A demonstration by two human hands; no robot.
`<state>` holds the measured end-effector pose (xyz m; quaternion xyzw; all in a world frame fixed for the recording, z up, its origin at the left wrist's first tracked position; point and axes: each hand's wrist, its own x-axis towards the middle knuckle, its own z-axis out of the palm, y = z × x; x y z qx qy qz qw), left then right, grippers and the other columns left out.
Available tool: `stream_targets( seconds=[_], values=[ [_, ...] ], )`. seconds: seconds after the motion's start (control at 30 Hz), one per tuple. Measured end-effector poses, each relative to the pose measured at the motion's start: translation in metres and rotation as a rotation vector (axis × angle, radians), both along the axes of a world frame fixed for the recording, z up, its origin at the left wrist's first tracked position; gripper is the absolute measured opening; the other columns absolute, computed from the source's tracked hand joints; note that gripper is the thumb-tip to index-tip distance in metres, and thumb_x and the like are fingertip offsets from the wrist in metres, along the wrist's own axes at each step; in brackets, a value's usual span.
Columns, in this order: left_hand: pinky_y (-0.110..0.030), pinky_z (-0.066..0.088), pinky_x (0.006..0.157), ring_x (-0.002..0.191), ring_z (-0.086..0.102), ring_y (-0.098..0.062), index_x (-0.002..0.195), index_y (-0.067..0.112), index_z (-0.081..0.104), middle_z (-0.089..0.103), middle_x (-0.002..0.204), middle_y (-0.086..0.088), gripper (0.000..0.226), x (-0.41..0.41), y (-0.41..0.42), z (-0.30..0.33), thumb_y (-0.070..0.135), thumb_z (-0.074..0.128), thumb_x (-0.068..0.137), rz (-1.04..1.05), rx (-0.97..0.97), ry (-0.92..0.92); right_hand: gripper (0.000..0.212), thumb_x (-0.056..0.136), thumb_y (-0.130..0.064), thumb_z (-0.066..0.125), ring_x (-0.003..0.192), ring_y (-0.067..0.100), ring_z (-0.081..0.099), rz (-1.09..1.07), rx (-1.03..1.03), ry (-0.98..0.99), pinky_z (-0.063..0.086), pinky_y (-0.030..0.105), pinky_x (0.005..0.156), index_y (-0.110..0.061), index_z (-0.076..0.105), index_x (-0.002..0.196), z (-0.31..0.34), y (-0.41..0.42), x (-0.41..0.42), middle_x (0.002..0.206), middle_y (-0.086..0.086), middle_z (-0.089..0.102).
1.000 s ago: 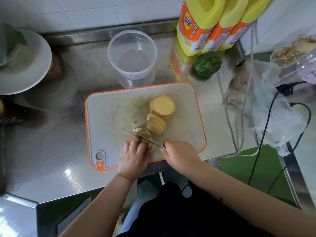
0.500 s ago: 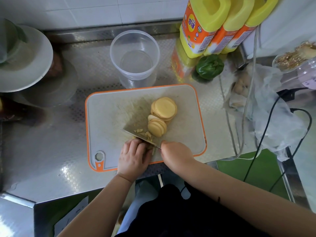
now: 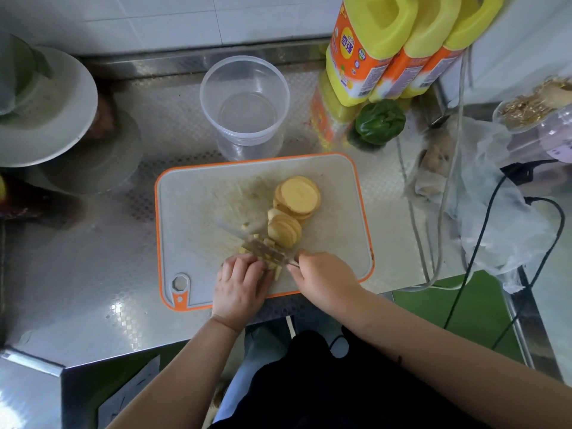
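Knifework in hand: my right hand [image 3: 325, 277] is closed round the handle of the steel-bladed kitchen knife [image 3: 266, 251], and the blade is laid across the pale yellow potato slices [image 3: 276, 270] near the front edge of the grey, orange-rimmed plastic cutting board [image 3: 198, 212]. My left hand [image 3: 240, 281] presses on those slices with fingers curled and knuckles just beside the blade. I judge this steadies the pile and guards the fingertips. Two stacks of round uncut slices [image 3: 298, 196] wait beyond the knife, within reach. A clear round plastic tub [image 3: 244, 106] stands behind the board, apparently to receive the cut pieces.
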<state>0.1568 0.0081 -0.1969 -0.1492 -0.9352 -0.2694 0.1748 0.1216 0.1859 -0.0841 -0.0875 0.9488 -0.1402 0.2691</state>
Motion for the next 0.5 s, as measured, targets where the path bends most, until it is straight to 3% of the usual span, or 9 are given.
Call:
stream_targets(
  seconds=[0.17,0.33,0.5],
  values=[
    [-0.038,0.046,0.085,0.091,0.055,-0.033,0.1,0.013,0.053,0.061,0.092,-0.015,0.008,-0.001,-0.001,0.0,0.021,0.053,0.099,0.024,0.072,-0.01,0.032,0.102,-0.033,0.039,0.077,0.031,0.058,0.061,0.009,0.036,0.029,0.031,0.06,-0.006,0.056,0.101,0.011,-0.008,0.004,0.087,0.012,0.062],
    [-0.038,0.046,0.085,0.089,0.054,-0.034,0.096,0.009,0.055,0.059,0.094,-0.015,0.007,-0.003,0.0,0.001,0.013,0.06,0.093,0.028,0.069,-0.009,0.026,0.102,-0.028,0.039,0.074,0.028,0.053,0.087,0.071,-0.008,0.031,0.031,0.061,-0.008,0.056,0.102,0.007,-0.012,-0.001,0.071,0.001,0.041],
    [-0.038,0.046,0.083,0.09,0.052,-0.034,0.095,0.009,0.053,0.056,0.097,-0.014,0.009,-0.003,0.0,-0.001,0.011,0.061,0.09,0.025,0.046,-0.017,0.023,0.101,-0.026,0.042,0.071,0.023,0.045,0.079,0.08,-0.04,0.033,0.029,0.062,-0.009,0.056,0.104,0.004,-0.014,-0.003,0.072,0.0,0.04]
  ],
)
